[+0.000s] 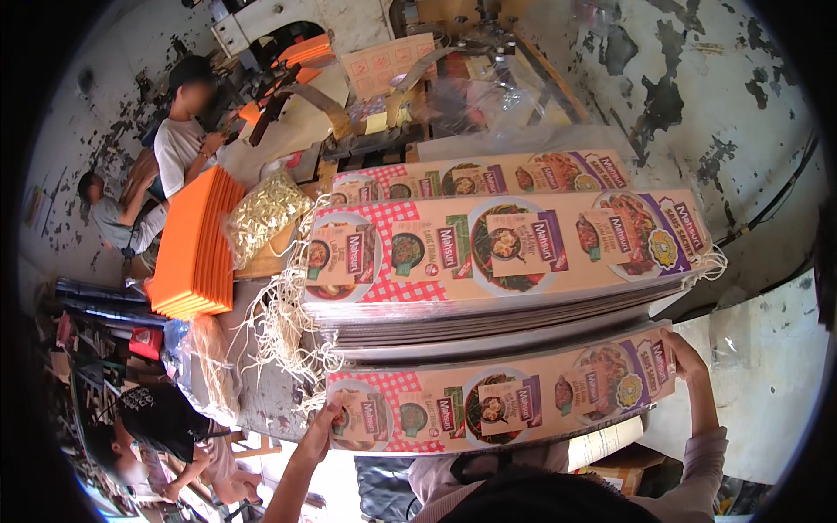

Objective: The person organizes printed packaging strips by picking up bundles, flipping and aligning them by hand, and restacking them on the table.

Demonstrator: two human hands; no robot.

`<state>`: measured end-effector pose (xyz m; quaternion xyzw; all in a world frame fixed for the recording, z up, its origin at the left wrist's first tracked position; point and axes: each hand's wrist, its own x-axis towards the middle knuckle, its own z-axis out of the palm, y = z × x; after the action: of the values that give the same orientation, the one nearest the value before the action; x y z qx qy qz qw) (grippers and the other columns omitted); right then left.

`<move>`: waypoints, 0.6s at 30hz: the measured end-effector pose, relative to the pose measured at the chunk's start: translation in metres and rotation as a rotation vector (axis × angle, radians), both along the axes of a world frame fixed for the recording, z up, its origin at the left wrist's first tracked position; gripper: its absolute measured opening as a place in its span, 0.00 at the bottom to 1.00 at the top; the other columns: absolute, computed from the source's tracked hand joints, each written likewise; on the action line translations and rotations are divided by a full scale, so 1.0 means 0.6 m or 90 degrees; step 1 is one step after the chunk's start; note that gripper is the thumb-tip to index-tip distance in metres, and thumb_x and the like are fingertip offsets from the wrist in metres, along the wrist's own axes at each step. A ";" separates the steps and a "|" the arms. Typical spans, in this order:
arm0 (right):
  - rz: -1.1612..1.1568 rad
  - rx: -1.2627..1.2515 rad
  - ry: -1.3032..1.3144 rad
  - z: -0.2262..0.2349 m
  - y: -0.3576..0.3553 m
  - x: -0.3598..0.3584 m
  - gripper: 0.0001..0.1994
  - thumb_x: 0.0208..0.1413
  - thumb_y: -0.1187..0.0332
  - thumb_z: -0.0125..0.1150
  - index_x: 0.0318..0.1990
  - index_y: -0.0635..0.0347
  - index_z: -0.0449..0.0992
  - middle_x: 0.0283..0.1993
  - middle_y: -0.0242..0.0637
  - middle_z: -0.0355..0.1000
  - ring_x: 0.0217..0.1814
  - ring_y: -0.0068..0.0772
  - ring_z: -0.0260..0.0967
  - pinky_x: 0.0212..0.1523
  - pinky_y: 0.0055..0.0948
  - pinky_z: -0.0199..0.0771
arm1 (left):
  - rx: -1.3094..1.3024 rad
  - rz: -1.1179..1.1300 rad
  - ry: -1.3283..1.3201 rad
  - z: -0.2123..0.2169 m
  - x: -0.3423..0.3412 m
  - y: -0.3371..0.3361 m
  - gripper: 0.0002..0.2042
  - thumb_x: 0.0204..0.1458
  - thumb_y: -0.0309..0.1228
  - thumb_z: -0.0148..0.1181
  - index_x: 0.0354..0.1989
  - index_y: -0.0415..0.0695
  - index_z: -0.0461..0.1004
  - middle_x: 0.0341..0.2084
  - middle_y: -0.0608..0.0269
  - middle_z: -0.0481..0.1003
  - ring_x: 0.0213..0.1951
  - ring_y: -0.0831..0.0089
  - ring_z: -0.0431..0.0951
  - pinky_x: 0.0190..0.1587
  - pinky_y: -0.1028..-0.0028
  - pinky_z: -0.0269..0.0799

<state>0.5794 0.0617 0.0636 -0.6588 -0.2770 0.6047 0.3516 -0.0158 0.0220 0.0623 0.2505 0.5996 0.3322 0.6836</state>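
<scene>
1. Left hand point(324, 427) and right hand point(684, 356) are partly closed on opposite ends of a long printed panel point(501, 397), which lies between them and in front of the wearer. The fingers beneath its edges are hidden, so how tightly they press cannot be told.
2. Whether the hands hold one panel or several together is hard to make out; the near edge shines like clear film.
3. Just beyond the hands stands a stack of similar panels point(523, 244). Its lower layers show only as thin edges, and the held panel screens its foot.
4. Farther from the hands, another row of panels point(436, 180) is mostly covered by the nearer stack.
5. Beyond the left hand, pale cords point(283, 327) hang in a tangle; single strands cannot be followed. More cord point(708, 266) gathers beyond the right hand.
6. Farther out past the left hand are orange boards point(196, 244) and a clear bag of gold-coloured pieces point(268, 218), its contents merging into glitter.
7. Much of the bench point(270, 392) is covered; a grey patch shows near the left hand.
8. Far beyond the left hand, a co-worker in a white top point(179, 139) is partly hidden behind the orange boards.
</scene>
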 end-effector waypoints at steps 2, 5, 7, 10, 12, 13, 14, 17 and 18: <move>0.016 -0.001 0.030 -0.003 -0.003 0.008 0.22 0.47 0.54 0.52 0.42 0.65 0.66 0.37 0.37 0.69 0.36 0.25 0.68 0.37 0.23 0.69 | -0.060 0.019 -0.024 0.010 0.004 0.007 0.26 0.46 0.47 0.50 0.47 0.39 0.59 0.40 0.58 0.66 0.41 0.69 0.69 0.43 0.69 0.67; 0.022 -0.019 0.085 0.000 -0.001 0.004 0.20 0.45 0.58 0.54 0.42 0.64 0.66 0.38 0.37 0.69 0.37 0.25 0.68 0.36 0.22 0.68 | -0.112 -0.028 -0.023 0.021 0.013 0.028 0.24 0.46 0.42 0.51 0.47 0.39 0.59 0.37 0.57 0.68 0.39 0.69 0.71 0.43 0.69 0.67; 0.018 0.007 0.012 0.005 -0.003 -0.007 0.20 0.44 0.60 0.56 0.42 0.64 0.66 0.36 0.37 0.69 0.36 0.26 0.68 0.35 0.22 0.68 | -0.109 -0.009 -0.016 0.018 0.014 0.026 0.22 0.44 0.39 0.51 0.45 0.38 0.60 0.34 0.57 0.69 0.36 0.69 0.72 0.39 0.71 0.70; 0.003 0.006 0.027 0.009 -0.006 -0.016 0.22 0.39 0.64 0.58 0.43 0.64 0.65 0.36 0.36 0.69 0.35 0.27 0.68 0.35 0.23 0.68 | -0.099 0.032 -0.091 0.001 0.007 0.013 0.26 0.39 0.38 0.56 0.45 0.36 0.60 0.35 0.55 0.69 0.35 0.69 0.73 0.37 0.74 0.71; -0.001 0.008 0.014 0.006 -0.010 -0.020 0.23 0.38 0.65 0.58 0.43 0.65 0.64 0.36 0.36 0.69 0.35 0.27 0.68 0.36 0.23 0.68 | -0.087 0.040 -0.115 -0.007 0.003 -0.005 0.25 0.39 0.37 0.56 0.45 0.36 0.60 0.35 0.55 0.69 0.35 0.69 0.73 0.37 0.73 0.71; -0.007 0.022 0.038 0.006 -0.011 -0.024 0.23 0.36 0.66 0.58 0.44 0.65 0.64 0.37 0.36 0.69 0.36 0.28 0.68 0.36 0.24 0.67 | -0.075 0.048 -0.140 -0.009 0.003 -0.009 0.24 0.39 0.37 0.56 0.44 0.36 0.61 0.35 0.55 0.69 0.35 0.68 0.73 0.37 0.73 0.71; -0.013 0.035 0.061 0.004 -0.013 -0.027 0.24 0.35 0.66 0.58 0.44 0.65 0.64 0.37 0.37 0.68 0.36 0.28 0.68 0.37 0.25 0.67 | -0.081 0.082 -0.125 -0.004 0.004 -0.017 0.24 0.38 0.35 0.57 0.44 0.36 0.61 0.34 0.54 0.69 0.35 0.68 0.73 0.37 0.72 0.71; -0.067 0.075 0.039 -0.005 -0.027 -0.020 0.24 0.34 0.69 0.56 0.45 0.64 0.63 0.38 0.37 0.68 0.37 0.29 0.67 0.37 0.26 0.67 | -0.040 0.062 -0.105 -0.005 -0.002 -0.036 0.25 0.36 0.33 0.59 0.44 0.36 0.61 0.34 0.55 0.69 0.34 0.69 0.73 0.37 0.72 0.71; -0.067 0.074 0.038 -0.003 -0.032 -0.018 0.24 0.34 0.69 0.56 0.45 0.64 0.63 0.38 0.37 0.68 0.37 0.29 0.67 0.37 0.26 0.67 | 0.008 0.059 -0.083 -0.016 -0.003 -0.047 0.27 0.33 0.32 0.60 0.44 0.36 0.61 0.33 0.57 0.69 0.33 0.71 0.72 0.35 0.75 0.70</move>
<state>0.5683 0.0428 0.0620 -0.6326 -0.2660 0.5876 0.4287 -0.0177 -0.0062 0.0525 0.2048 0.5628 0.3829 0.7033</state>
